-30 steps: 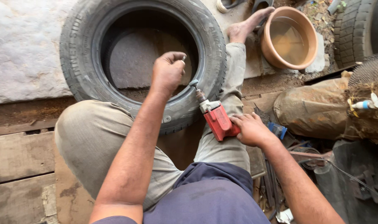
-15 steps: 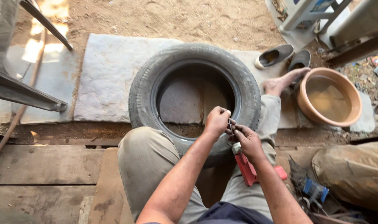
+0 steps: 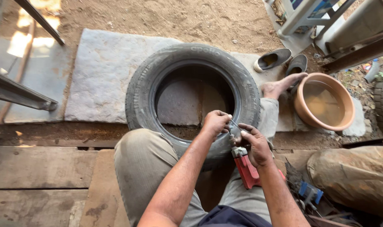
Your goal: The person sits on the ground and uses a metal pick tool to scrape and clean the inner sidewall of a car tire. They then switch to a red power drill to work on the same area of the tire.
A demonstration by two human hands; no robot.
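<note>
Both hands meet just over the near edge of the tyre. Left hand (image 3: 216, 122) is curled shut, its fingertips pinching a thin dark metal piece (image 3: 234, 123) that pokes out toward the other hand — what exactly it is cannot be made out. Right hand (image 3: 253, 145) is wrapped closed around the top of a red hand tool (image 3: 246, 169), whose body hangs down below the palm between the person's knees; the tool's metal nose (image 3: 231, 138) points up toward the left fingers, and the two hands are almost touching there.

Directly under them lies the black tyre (image 3: 191, 56), flat on the ground, its hollow centre showing the stone beneath. Its near side rests against the person's legs — the left knee (image 3: 141, 159) in grey-green trousers overlaps the rim, and the right leg runs along the tyre's right side to a bare foot (image 3: 279, 87).

Beyond the foot stands a terracotta bowl (image 3: 324, 103) holding murky water. A pair of dark slip-on shoes (image 3: 273, 59) lies just behind it, on the edge of a grey stone slab (image 3: 103, 75). Worn wooden planks (image 3: 40, 168) carry the person on the near side.
</note>
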